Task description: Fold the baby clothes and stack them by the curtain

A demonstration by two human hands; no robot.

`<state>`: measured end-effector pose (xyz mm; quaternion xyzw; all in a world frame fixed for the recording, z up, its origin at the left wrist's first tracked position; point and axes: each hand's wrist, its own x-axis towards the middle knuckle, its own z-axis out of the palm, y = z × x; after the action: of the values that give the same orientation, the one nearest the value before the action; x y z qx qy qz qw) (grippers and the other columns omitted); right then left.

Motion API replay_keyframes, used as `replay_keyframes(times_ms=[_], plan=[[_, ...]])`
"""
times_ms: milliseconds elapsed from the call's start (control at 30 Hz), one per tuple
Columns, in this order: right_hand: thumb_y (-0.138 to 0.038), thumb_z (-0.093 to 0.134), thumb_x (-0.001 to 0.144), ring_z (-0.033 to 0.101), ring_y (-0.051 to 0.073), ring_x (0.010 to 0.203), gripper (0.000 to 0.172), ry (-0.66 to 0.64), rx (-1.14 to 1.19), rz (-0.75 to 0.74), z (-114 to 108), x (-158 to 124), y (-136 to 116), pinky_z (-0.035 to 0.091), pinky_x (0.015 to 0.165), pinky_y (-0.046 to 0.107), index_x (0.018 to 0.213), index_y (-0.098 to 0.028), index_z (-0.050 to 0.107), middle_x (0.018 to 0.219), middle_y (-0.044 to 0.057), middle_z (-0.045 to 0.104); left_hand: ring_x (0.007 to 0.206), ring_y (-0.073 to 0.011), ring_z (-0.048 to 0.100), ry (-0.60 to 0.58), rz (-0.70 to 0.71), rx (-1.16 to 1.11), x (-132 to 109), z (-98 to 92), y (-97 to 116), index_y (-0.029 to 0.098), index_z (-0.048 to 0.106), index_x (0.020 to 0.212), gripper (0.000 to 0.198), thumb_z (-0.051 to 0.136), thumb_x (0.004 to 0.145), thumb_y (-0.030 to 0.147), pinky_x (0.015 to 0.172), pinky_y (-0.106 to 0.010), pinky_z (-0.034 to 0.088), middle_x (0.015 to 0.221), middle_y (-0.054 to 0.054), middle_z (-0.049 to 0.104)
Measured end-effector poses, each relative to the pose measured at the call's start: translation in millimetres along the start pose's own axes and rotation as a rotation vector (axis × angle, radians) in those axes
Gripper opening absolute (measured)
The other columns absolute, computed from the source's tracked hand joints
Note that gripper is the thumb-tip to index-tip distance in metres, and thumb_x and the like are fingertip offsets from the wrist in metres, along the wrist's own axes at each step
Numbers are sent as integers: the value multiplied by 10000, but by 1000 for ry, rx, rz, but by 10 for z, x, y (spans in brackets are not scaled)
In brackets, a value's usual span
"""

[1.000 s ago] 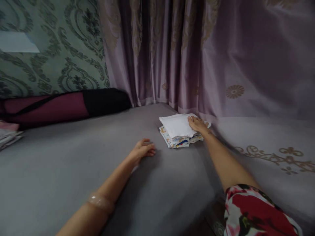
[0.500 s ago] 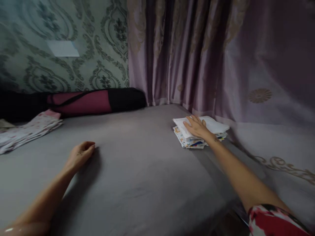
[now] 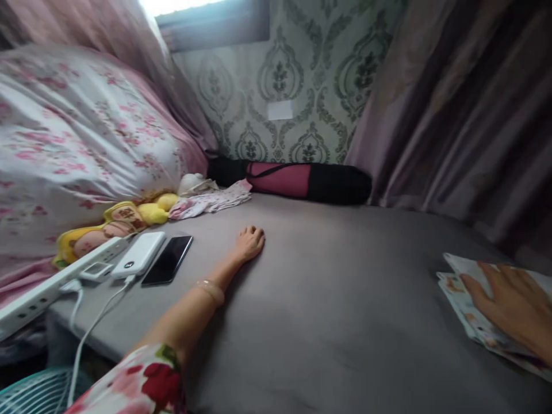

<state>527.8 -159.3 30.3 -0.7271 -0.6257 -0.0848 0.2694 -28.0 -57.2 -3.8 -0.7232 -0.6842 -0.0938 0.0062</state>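
Observation:
My left hand (image 3: 249, 242) rests on the grey bed sheet (image 3: 328, 299), fingers curled loosely, holding nothing; a pale bangle sits on that forearm. My right hand (image 3: 513, 305) lies flat, fingers spread, on top of a stack of folded printed cloths (image 3: 463, 299) at the right edge of the view. Part of the stack runs out of frame.
A black phone (image 3: 168, 260), a white power bank (image 3: 138, 254) and a white power strip (image 3: 47, 290) lie at the left. Yellow soft toy (image 3: 125, 218), floral pillow (image 3: 77, 144), folded floral cloth (image 3: 215, 200), maroon-and-black roll (image 3: 302, 181) by the wall, curtain (image 3: 466, 126) on the right.
The view has swung left, so the cloth stack and my right hand now sit at the right edge. My left hand stretched further left across the sheet. The phone, power bank and pillow came into view.

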Motion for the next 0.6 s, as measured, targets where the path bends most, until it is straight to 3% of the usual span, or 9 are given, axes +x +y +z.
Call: replay_keyframes(times_ms=[67,133,267,367,500,600], plan=[[-687,214,785,283,385,1393,697,44,-102,-44,39,-80,-376,155,1097,670,1455,-493,221,1444,85,442,1197,-278,477,21,-53,4,19,9,-35,180,539,1227,416,322,963,418,1004,-408,338,1303,-146,522],[-619,203,822,324,334,1387,664,-20,-44,-169,195,-178,-786,271,1104,590,1470,-474,189,1445,48,452,1218,-282,471,35,-101,7,50,26,-51,134,536,1218,447,314,964,426,1016,-400,330,1306,-173,519],[-511,315,834,491,339,1270,620,-190,109,-315,775,-360,-1569,368,1069,546,1367,-242,483,1347,158,554,1187,-300,493,76,-138,12,135,47,-61,93,551,1196,451,321,962,402,997,-421,349,1256,-199,547],[-465,319,881,489,306,1282,556,-354,185,-429,1100,-477,-2186,381,1067,512,1279,-170,572,1367,163,545,1152,-302,507,94,-119,13,194,30,-97,91,569,1157,404,321,962,343,968,-434,372,1211,-201,564],[-409,317,930,417,280,1345,545,-513,229,-573,1145,-615,-3028,298,1117,512,1346,-121,521,1438,164,477,1144,-283,498,86,-54,9,273,-22,-221,108,586,1114,327,348,948,258,966,-409,384,1186,-182,565],[-415,334,943,361,283,1381,570,-612,242,-587,1099,-725,-3497,235,1138,535,1410,-110,452,1479,169,423,1146,-262,488,70,0,-9,348,-53,-368,128,585,1113,299,354,943,212,980,-387,384,1185,-170,559]])
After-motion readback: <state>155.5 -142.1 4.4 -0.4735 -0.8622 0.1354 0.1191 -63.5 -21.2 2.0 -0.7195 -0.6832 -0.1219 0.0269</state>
